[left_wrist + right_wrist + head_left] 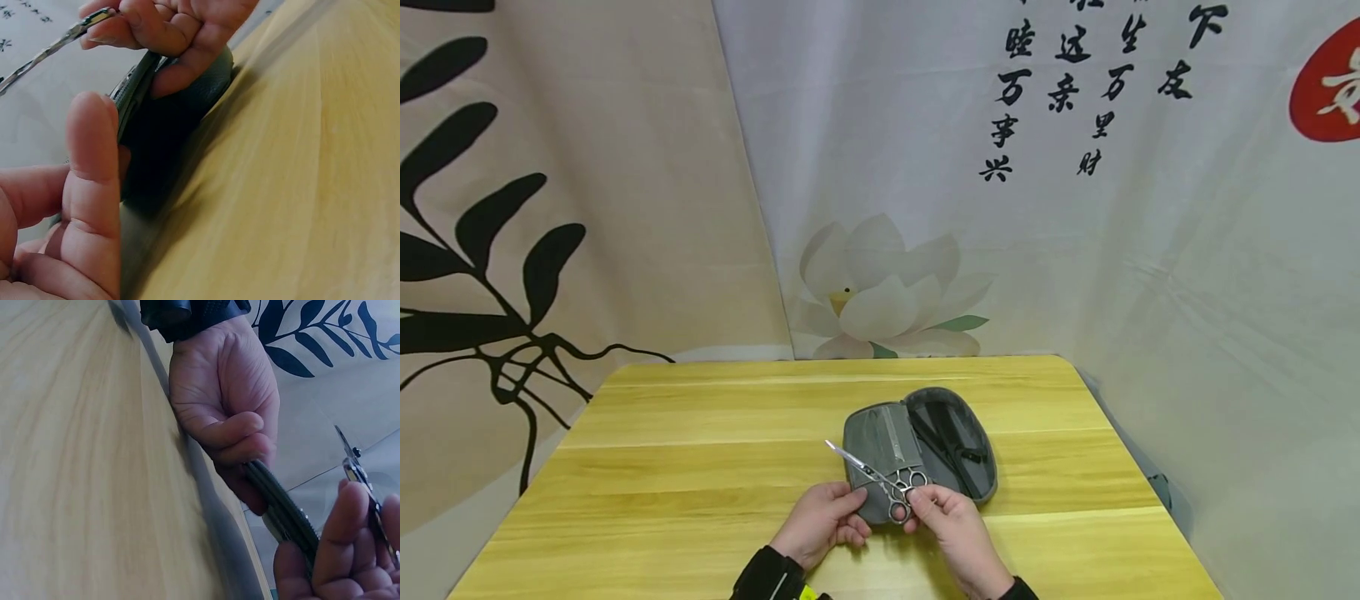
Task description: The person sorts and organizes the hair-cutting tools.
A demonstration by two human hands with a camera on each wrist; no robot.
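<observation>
A grey zip case (867, 429) lies opened out, its near left edge lifted off the table. My left hand (818, 523) grips that edge, thumb on the inner face and fingers beneath. Between thumb and fingers my right hand (957, 532) pinches silver scissors (854, 461) by the handle end, over the case's left half, blades pointing far left. Ring handles (918, 477) of what looks like a second pair show at the case's pocket. Black tools (951, 429) lie in the right half. In the right wrist view, right-hand fingers (294, 569) also touch the case edge.
A yellow wood-grain table (700, 450) carries the case near its front middle. Behind hangs a pale cloth backdrop (880, 150) with a printed lotus and black writing. A beige cloth (647, 208) with printed black leaves hangs at left.
</observation>
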